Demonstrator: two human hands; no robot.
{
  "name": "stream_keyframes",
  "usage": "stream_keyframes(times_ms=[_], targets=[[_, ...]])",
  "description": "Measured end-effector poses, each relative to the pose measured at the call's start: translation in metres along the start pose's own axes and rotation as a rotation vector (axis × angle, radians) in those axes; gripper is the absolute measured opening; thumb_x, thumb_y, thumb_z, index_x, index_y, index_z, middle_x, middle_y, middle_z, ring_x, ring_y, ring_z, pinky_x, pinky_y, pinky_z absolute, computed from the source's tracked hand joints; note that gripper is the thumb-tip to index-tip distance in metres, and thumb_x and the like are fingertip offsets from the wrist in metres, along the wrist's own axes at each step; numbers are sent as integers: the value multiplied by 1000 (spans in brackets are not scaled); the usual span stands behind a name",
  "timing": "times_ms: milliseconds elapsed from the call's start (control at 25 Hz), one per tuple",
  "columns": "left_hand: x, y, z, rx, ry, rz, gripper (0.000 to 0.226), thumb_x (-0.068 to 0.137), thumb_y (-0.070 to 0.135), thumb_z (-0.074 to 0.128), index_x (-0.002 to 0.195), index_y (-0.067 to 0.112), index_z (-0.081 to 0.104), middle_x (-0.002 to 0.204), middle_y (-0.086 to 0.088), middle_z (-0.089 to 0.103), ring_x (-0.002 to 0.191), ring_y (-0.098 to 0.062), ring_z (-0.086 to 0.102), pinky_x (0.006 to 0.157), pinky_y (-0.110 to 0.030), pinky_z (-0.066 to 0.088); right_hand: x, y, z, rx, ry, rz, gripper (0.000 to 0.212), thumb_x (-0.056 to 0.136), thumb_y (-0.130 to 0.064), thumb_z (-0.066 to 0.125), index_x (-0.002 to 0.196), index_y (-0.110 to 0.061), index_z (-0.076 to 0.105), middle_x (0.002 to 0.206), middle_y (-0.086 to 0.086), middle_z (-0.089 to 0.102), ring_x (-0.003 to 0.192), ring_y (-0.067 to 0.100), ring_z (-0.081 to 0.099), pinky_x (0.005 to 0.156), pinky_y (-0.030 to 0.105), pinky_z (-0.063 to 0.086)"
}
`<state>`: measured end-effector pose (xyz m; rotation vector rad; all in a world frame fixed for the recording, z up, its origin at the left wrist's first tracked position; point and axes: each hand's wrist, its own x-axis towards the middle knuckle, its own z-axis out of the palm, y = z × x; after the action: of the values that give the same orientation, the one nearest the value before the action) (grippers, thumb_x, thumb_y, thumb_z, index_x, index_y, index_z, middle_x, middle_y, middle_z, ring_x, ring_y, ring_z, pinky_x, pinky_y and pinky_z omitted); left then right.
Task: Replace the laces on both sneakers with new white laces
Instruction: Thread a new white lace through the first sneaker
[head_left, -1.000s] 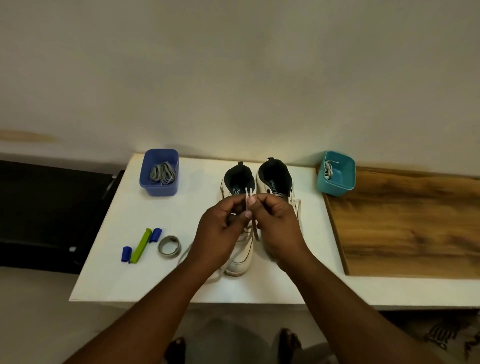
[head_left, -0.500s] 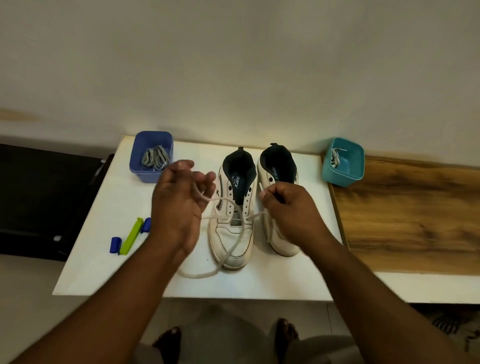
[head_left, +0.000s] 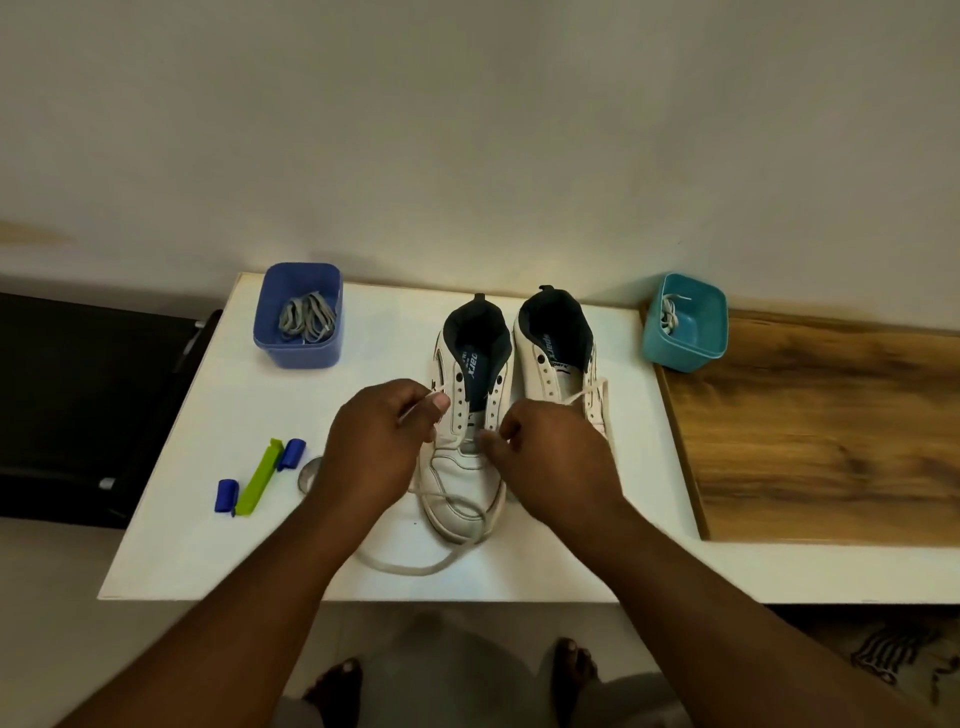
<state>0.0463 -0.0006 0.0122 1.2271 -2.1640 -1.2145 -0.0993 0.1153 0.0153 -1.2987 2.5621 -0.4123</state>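
Head view gives me both hands over the left sneaker (head_left: 467, 431), which stands on the white table (head_left: 208, 415) with its toe toward me, touching the right sneaker (head_left: 558, 358) beside it. My left hand (head_left: 376, 447) has its fingers curled round a strand of the white lace (head_left: 436, 525), pinched near the thumb at the shoe's left eyelet row. My right hand (head_left: 550, 462) pinches the lace at the right eyelet row, and another strand runs from it up across the right sneaker. Slack lace loops over the toe and onto the table in front. Far left sits a blue tub (head_left: 298, 348) holding grey laces (head_left: 306, 317); far right, a teal tub (head_left: 685, 343) with a white lace inside. A green and blue clip (head_left: 257, 478) lies left of my left hand.
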Motion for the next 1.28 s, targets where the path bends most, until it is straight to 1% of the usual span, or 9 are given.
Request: stream_keyframes(times_ms=[120,320,440,680,760,920,1000,1120,1280], targets=[[1,-2,15,28,-41,-7,31,107,29,43,109,21,73,109,5,71,101,-12,62,86,-26,42,0,0,11,15,29,19,31,92,-57,65,90,-26,63,82,-7,66,79,15,61,69,33,52],[5,-10,23,72,37,100,17,99,22,62,109,26,76,107,8,75,100,-8,66,86,-19,44,2,4,20,261,49,77,16,85,-37,71,79,-24,64,72,-7,64,68,12,61,63,35,54],[5,-9,31,75,52,89,23,97,22,66,118,26,74,113,8,74,106,-8,66,90,-18,43,3,8,23,382,61,98,8,81,-26,71,76,-24,66,70,-8,65,66,7,62,63,34,55],[9,-5,37,-156,-6,16,12,90,24,72,98,30,78,93,15,75,91,1,67,83,-21,52,3,10,28,515,101,96,13,85,-16,68,73,-22,71,62,-9,63,60,7,60,57,25,44],[8,-7,41,-82,-2,30,9,88,27,75,94,32,79,94,16,72,91,0,66,82,-21,51,5,12,29,561,98,136,15,85,-16,69,72,-21,72,61,-9,64,60,6,60,58,25,45],[3,-10,50,207,80,67,11,88,34,74,99,36,77,110,9,57,108,-13,52,86,-27,44,6,14,33,639,83,186,15,85,-16,68,74,-23,76,66,-8,69,65,8,65,66,33,55],[0,-8,53,331,117,71,11,87,38,75,98,39,76,116,10,51,115,-17,42,90,-31,32,5,14,34,647,79,190,14,85,-17,68,76,-24,76,68,-8,70,68,9,67,69,35,58],[-1,-9,56,320,167,69,9,85,41,76,94,42,76,126,13,46,127,-18,34,95,-32,22,5,15,34,666,84,200,13,85,-17,69,78,-23,77,70,-7,71,70,11,68,71,38,59],[1,-13,61,292,150,54,8,85,40,77,92,44,75,138,12,44,141,-21,27,110,-44,25,5,17,34,652,62,195,7,86,-20,72,80,-22,75,70,-4,71,68,12,67,67,35,57]])
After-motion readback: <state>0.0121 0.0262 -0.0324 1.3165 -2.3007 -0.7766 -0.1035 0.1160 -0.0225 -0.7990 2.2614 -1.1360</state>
